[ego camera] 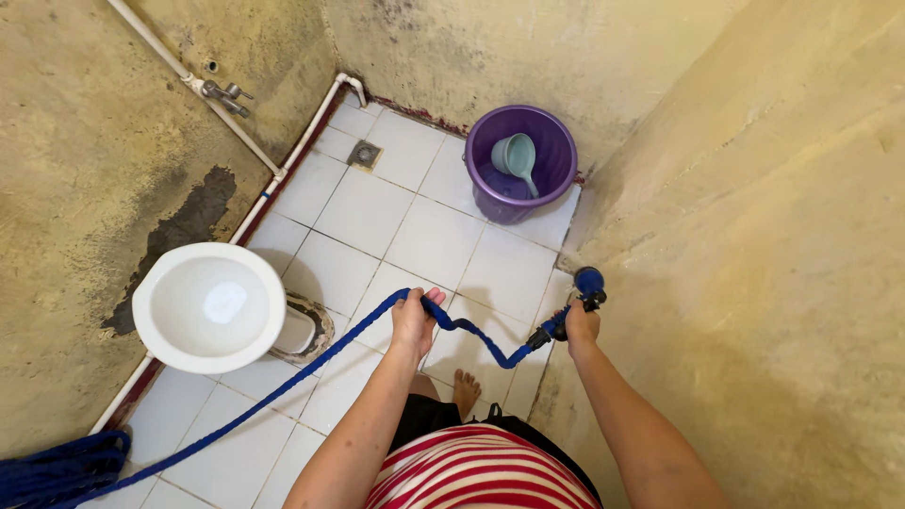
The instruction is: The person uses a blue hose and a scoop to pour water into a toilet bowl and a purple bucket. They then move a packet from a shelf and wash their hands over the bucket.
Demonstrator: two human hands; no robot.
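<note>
I look down at a small tiled bathroom. My left hand (415, 319) grips a blue hose (283, 382) that runs from a coiled pile at the lower left (57, 467) across the floor. My right hand (582, 325) holds the blue spray nozzle (588, 285) at the hose's end, close to the right wall. The short length of hose between my hands sags in a loop.
A white toilet bowl (209, 306) stands at the left wall. A purple bucket (547, 141) with a pale green scoop (517, 155) sits in the far corner. A floor drain (364, 153), wall tap (222, 94) and white pipes are at the back left. My bare foot (465, 388) rests on the tiles.
</note>
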